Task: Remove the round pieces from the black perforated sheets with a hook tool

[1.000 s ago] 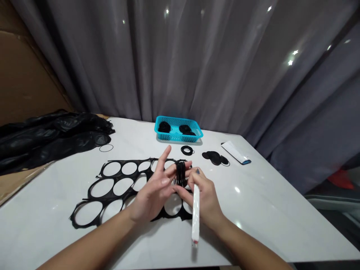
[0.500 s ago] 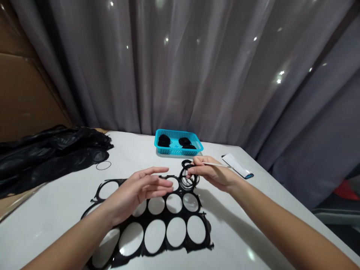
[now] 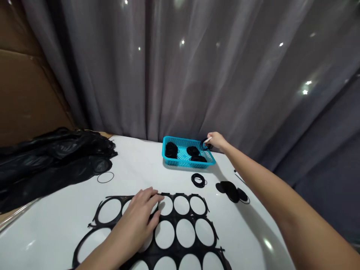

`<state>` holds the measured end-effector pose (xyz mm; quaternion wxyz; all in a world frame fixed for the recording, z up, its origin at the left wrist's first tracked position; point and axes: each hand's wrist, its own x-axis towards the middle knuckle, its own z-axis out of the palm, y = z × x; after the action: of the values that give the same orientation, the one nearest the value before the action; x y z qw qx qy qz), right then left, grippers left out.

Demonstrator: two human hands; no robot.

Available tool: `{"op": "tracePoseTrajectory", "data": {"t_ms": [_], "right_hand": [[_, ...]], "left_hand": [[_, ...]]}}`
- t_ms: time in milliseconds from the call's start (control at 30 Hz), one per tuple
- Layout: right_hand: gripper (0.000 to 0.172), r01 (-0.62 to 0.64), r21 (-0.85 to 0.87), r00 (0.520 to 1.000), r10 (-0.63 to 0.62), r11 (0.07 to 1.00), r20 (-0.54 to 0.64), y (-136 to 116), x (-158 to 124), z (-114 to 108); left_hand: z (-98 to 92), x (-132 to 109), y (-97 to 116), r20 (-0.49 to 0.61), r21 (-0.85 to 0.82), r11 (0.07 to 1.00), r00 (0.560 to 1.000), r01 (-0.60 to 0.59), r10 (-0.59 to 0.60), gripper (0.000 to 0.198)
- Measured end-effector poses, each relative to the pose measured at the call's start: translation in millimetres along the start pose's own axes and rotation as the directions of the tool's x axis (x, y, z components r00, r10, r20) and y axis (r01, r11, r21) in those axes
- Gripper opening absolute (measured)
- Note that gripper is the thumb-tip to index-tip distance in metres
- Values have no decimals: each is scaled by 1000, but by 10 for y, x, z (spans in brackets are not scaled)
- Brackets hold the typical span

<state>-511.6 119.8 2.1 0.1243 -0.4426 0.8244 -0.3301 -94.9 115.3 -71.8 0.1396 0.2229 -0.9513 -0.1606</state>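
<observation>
A black sheet with rows of round holes lies on the white table. My left hand rests on its upper middle part, palm down with fingers spread. My right hand is at the right end of a blue basket, its fingers closed on black rings and a thin pale tool. Inside the basket lie black bundles. Between basket and sheet sits a small pile of black rings.
Black discs lie on the table at the right, below my right forearm. Crumpled black sheets cover the far left, with one thin ring beside them. A grey curtain hangs behind the table.
My right hand has moved from the sheet's upper right edge up to the basket, carrying the rings. My left hand has come down onto the sheet. The view has shifted, showing the black discs.
</observation>
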Motion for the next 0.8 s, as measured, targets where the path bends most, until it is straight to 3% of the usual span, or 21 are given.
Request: {"op": "tracePoseTrajectory", "data": {"t_ms": [100,233,333,467,600,700,800], "right_hand": [[22,22,-235,996,-41,972,-79,77,285,232],[18,97,-433,995,-98,896,21,161,394,646],[16,125,-509,992,-111,851,57,224,379,815],[14,153,-545,988,-128,824,84,236,353,799],[13,171,-527,985,-137,833,104,138,272,696],[12,147,-494,987,-157,857,21,13,82,600],[21,174,-419,971,-226,891,-77,-119,-291,531]], "left_hand": [[-47,5,-26,-31,11,1000,999,11,-10,34],[-84,5,-32,-12,-13,999,999,53,-53,32],[-130,4,28,12,-41,997,998,68,-68,30],[-203,-3,85,48,-56,995,996,79,-76,30],[-238,7,-31,115,60,988,983,139,-145,36],[-294,23,-185,109,152,965,967,213,-231,35],[-407,14,-316,96,182,942,948,283,-304,28]]}}
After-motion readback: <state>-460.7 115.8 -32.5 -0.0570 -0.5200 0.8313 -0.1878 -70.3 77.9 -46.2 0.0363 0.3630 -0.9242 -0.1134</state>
